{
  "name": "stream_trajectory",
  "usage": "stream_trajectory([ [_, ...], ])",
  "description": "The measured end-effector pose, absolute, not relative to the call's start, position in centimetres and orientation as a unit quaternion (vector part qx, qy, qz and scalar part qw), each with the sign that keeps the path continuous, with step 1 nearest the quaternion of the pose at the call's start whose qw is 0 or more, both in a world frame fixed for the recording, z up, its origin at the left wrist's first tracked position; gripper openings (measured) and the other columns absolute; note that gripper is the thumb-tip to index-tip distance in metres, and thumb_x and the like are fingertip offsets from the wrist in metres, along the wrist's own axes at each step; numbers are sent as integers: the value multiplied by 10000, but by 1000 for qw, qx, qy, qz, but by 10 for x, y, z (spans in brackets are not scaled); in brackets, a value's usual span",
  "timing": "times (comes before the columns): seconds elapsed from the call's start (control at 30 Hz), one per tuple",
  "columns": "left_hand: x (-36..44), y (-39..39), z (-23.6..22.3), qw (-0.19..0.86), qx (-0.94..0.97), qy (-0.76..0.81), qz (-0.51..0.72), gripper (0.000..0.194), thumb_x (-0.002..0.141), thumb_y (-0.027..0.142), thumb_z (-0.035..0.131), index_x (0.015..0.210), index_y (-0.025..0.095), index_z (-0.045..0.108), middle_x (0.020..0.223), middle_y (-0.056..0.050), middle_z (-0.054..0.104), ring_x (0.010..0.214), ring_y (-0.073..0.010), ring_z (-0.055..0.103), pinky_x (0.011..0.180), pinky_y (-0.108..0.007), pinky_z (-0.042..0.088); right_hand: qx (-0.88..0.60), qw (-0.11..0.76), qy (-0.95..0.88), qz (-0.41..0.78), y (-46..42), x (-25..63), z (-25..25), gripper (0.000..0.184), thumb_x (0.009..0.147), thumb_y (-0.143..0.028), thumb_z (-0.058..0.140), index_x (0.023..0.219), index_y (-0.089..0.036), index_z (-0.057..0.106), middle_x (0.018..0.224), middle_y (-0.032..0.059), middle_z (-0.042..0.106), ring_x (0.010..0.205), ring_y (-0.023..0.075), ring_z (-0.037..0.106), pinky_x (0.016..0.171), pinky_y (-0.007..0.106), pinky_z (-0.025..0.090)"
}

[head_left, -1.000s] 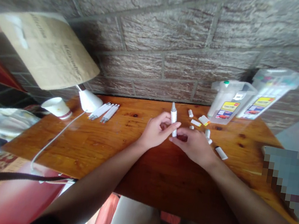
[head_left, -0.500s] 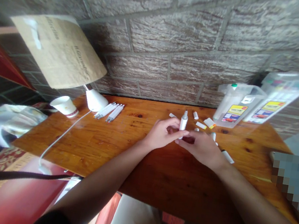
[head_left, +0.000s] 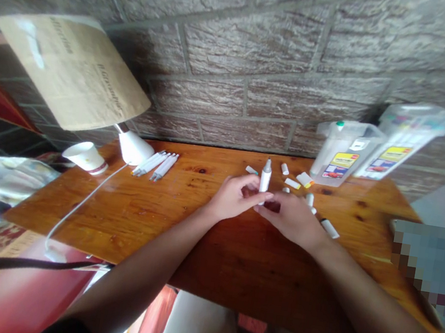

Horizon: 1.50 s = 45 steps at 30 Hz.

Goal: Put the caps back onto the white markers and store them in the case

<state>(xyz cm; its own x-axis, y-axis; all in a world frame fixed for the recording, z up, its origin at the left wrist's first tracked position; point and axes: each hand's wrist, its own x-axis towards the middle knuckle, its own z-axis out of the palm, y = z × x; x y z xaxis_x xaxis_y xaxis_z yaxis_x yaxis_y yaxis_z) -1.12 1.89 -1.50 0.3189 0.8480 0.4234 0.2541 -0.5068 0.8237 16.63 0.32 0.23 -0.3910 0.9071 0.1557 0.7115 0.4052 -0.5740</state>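
Note:
My left hand and my right hand meet over the middle of a wooden table. Between their fingertips stands a white marker, upright, its narrow tip pointing up. The left thumb and fingers pinch its lower part; the right fingers close on its base from the other side. Several small white caps and marker pieces lie scattered just beyond and to the right of my hands. One longer white piece lies right of my right hand.
A bundle of white markers lies at the back left beside a white lamp base with a cord. A paper cup lies at the left edge. Two clear plastic marker boxes lean on the brick wall, back right.
The marker has gone from leaning left to standing upright and sits lower between my fingers. A small white piece shows on the table left of it.

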Motion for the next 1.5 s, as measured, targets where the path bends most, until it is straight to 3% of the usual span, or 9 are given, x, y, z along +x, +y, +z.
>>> stream_trajectory([
  [0.3, -10, 30, -10, 381, 583, 425, 578, 339, 812, 500, 705, 760, 171, 644, 678, -1, 677, 591, -102, 603, 556, -215, 456, -517, 202, -806, 203, 0, 168, 15, 119, 853, -233, 640, 785, -183, 724, 799, 39, 743, 713, 152, 647, 691, 262, 445],
  [0.37, -13, 33, -8, 404, 524, 435, 610, 372, 780, 530, 723, 753, 168, 638, 688, -10, 691, 595, -102, 611, 540, -206, 447, -513, 247, -788, 233, 4, 176, 18, 75, 823, -190, 655, 853, -182, 724, 815, 33, 745, 705, 143, 652, 700, 251, 471],
  [0.47, -17, 37, -6, 455, 447, 438, 633, 423, 723, 564, 755, 768, 164, 625, 741, -29, 717, 631, -105, 643, 538, -193, 441, -533, 357, -713, 285, 15, 198, 26, 198, 788, -219, 693, 977, -163, 711, 836, 38, 743, 669, 139, 648, 662, 248, 500],
  [0.63, -18, 38, -3, 505, 391, 450, 625, 507, 650, 595, 785, 869, 159, 647, 825, -57, 747, 648, -107, 665, 548, -181, 436, -552, 551, -563, 273, 32, 227, 39, 303, 748, -405, 731, 887, -137, 707, 802, 48, 694, 661, 130, 596, 590, 244, 483],
  [0.77, -16, 35, -1, 530, 379, 434, 622, 503, 622, 553, 821, 897, 159, 670, 835, -38, 749, 669, -92, 659, 565, -163, 429, -531, 614, -474, 342, 34, 224, 40, 340, 720, -437, 739, 868, -134, 691, 680, -3, 609, 561, 85, 499, 498, 212, 407],
  [0.93, -15, 34, 0, 544, 365, 426, 624, 490, 617, 515, 839, 914, 157, 687, 834, -40, 752, 676, -94, 657, 576, -165, 431, -500, 600, -470, 410, 28, 211, 37, 357, 669, -411, 783, 871, -127, 702, 590, -33, 564, 526, 68, 469, 469, 187, 357],
  [1.1, -15, 35, -2, 543, 370, 419, 626, 474, 639, 506, 830, 917, 153, 680, 812, -41, 747, 655, -94, 650, 561, -170, 424, -487, 519, -536, 454, 20, 199, 31, 317, 682, -345, 764, 916, -142, 696, 791, 28, 707, 529, 94, 551, 472, 223, 419],
  [1.3, -15, 37, -4, 499, 378, 406, 666, 491, 681, 561, 784, 935, 169, 634, 733, -15, 720, 599, -93, 617, 533, -185, 413, -492, 410, -678, 362, 6, 168, 9, 127, 727, -150, 691, 847, -166, 727, 839, 20, 744, 733, 134, 660, 753, 265, 523],
  [1.5, -16, 37, -5, 467, 428, 399, 663, 428, 750, 560, 736, 890, 175, 613, 736, -18, 720, 672, -122, 662, 568, -195, 448, -481, 344, -728, 348, -3, 156, 0, 72, 792, -184, 702, 859, -178, 729, 858, 12, 758, 761, 135, 678, 758, 249, 513],
])
